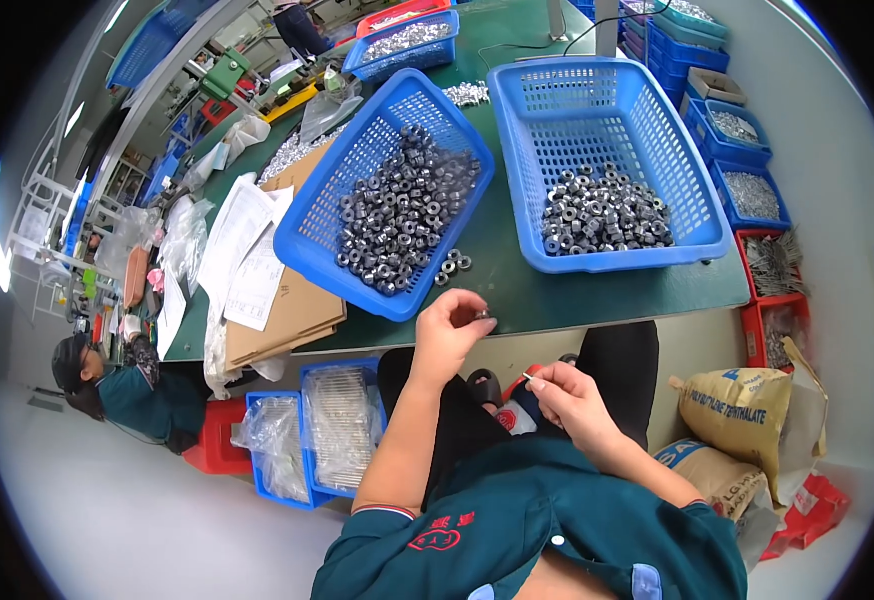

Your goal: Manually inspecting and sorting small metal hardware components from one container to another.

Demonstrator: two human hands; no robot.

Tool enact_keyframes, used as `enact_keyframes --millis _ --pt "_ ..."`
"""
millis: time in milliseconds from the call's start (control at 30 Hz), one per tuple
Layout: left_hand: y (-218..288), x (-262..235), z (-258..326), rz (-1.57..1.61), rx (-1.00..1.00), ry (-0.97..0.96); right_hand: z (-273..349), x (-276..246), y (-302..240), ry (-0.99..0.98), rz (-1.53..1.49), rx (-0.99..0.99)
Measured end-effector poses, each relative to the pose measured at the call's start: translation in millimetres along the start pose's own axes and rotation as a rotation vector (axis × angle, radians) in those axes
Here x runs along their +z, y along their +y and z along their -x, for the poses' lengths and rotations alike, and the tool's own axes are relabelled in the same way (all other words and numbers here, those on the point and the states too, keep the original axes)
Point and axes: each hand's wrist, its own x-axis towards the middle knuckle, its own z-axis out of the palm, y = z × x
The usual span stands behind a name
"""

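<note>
My left hand [449,335] is over the front edge of the green table, with thumb and fingers pinched on a small metal ring-shaped part [484,314]. Lower and to the right, above my lap, my right hand [569,400] is closed on a thin rod-like tool, whose pale tip [528,376] pokes out; the rest is hidden by the fingers. Beyond my left hand lie several loose metal rings [451,266]. They rest beside a tilted blue basket [302,262] of similar thick rings. Another blue basket [617,262], holding fewer rings, stands to the right.
Cardboard sheets [287,325] and papers [242,245] lie at the left of the green table [557,316]. Blue crates [302,480] with bagged parts stand below. Sacks [732,410] and stacked bins [742,150] line the right. A co-worker [137,395] sits at far left.
</note>
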Motion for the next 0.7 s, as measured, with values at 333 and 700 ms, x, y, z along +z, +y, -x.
enact_keyframes --millis 333,700 --pt "0.4 -0.5 58.1 1.088 -0.164 -0.248 2.8 18.3 -38.0 0.048 0.479 -0.562" --pt "9.1 -7.8 79.4 0.782 -0.053 -0.173 -0.2 22.6 -25.2 0.13 1.045 -1.028"
